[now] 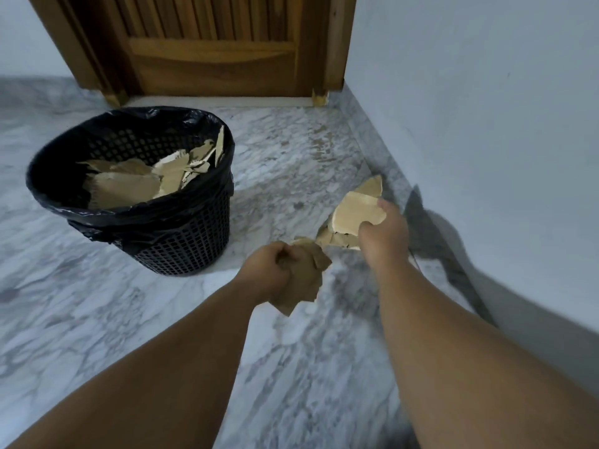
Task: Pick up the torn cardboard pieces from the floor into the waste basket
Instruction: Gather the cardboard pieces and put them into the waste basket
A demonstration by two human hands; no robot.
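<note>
A black mesh waste basket [181,241] lined with a black bag stands on the marble floor at the left. Several torn cardboard pieces [129,186] lie inside it. My left hand [269,270] grips a bunch of brown cardboard scraps [304,280] just right of the basket's base. My right hand [385,231] holds a stack of lighter cardboard pieces [353,215] above the floor, near the wall. Both hands are lower than the basket's rim and to its right.
A wooden door [207,43] closes the far side behind the basket. A pale wall [486,108] with a marble skirting runs along the right. Grey-veined marble floor [97,319] spreads around the basket.
</note>
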